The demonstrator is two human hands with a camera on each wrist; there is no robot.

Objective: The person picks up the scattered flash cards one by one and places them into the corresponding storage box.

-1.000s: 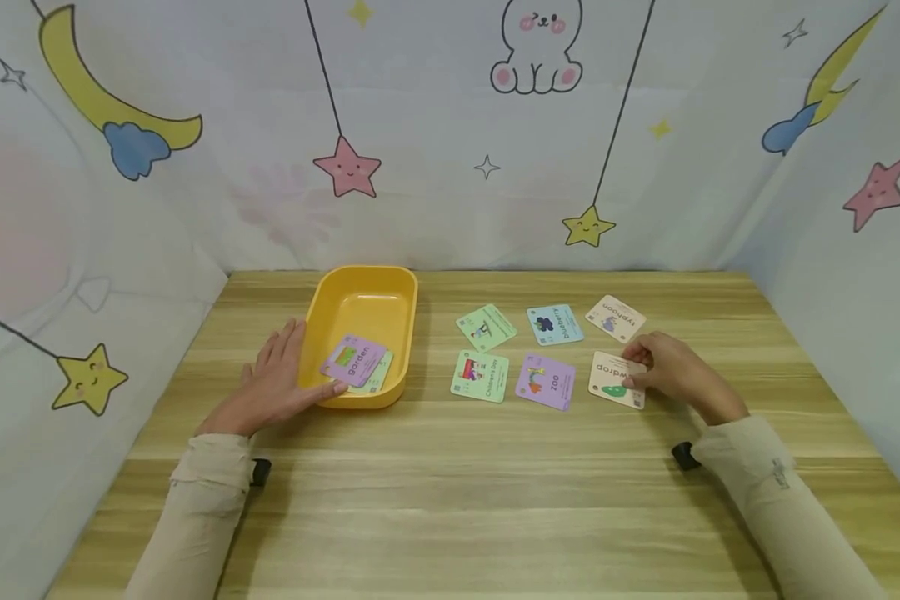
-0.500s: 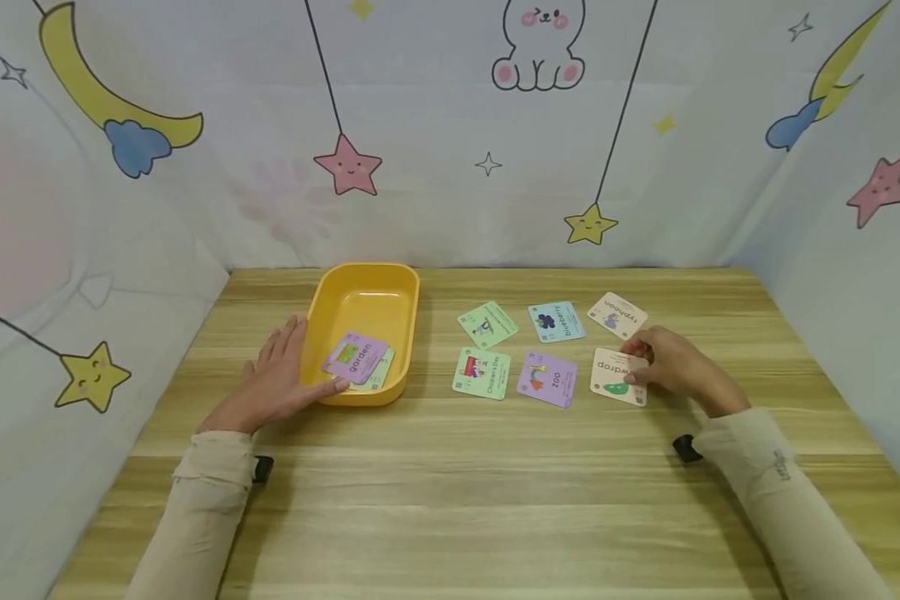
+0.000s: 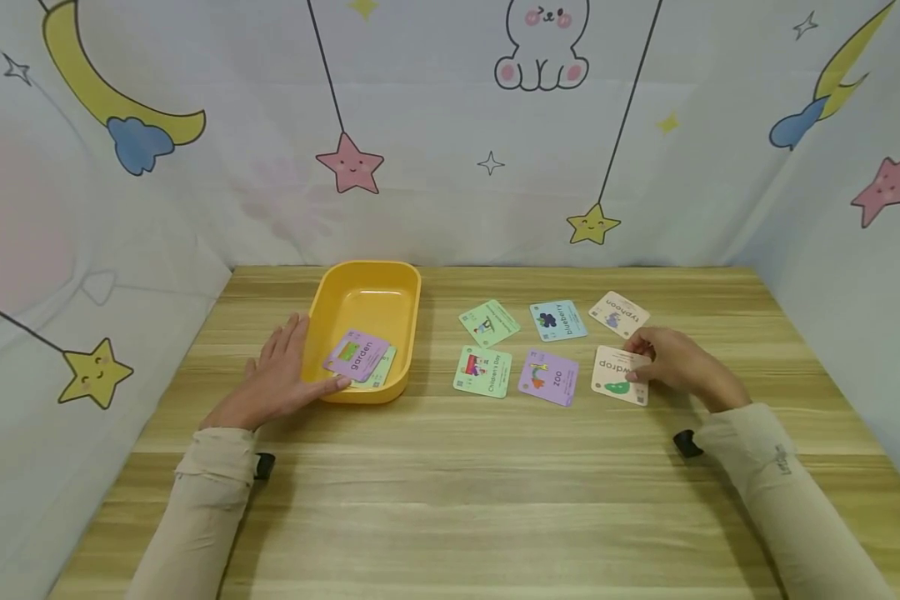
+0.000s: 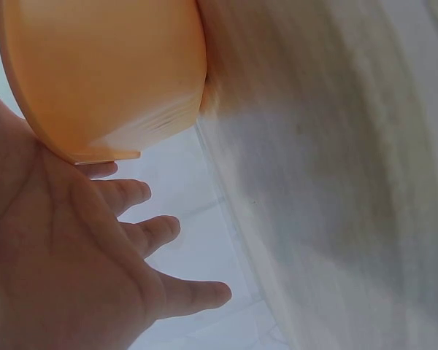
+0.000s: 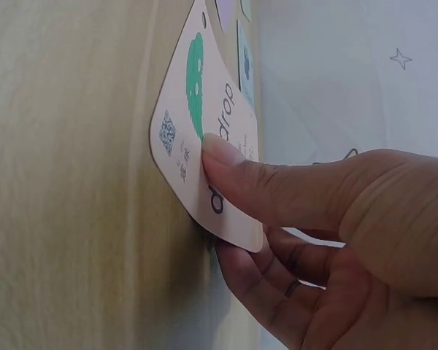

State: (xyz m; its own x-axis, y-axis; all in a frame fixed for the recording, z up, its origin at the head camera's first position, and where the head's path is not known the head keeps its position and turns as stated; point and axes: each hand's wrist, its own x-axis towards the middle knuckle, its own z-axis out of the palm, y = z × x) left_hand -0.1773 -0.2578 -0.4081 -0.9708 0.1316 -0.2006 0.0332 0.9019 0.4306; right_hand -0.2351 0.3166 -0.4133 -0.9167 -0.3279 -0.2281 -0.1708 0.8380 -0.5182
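In the head view my left hand (image 3: 273, 379) lies along the left side of a yellow tray (image 3: 412, 333), its thumb at the near rim. The left wrist view shows its fingers (image 4: 153, 233) straight and spread, the palm against the tray's rim (image 4: 18, 95). Inside the tray a purple "garden" card (image 3: 358, 356) overlaps a green card (image 3: 382, 371). On the right, my right hand (image 3: 678, 362) pinches the edge of a cream "dewdrop" card (image 3: 607, 364). In the right wrist view the thumb presses the card's face (image 5: 179, 102), fingertips are under its edge, and the card bends slightly.
A green "Children's Day" card (image 3: 487, 383) and a purple "zoo" card (image 3: 562, 392) lie left of the dewdrop card. Behind them are another green card (image 3: 495, 321), a blue "blueberry" card (image 3: 568, 317) and a cream "typhoon" card (image 3: 626, 308). Printed cloth (image 3: 450, 217) stands behind the wooden table (image 3: 450, 500).
The head view has shifted slightly, so everything sits a little higher and further right in it. Both hands keep their places, the right one at the dewdrop card.
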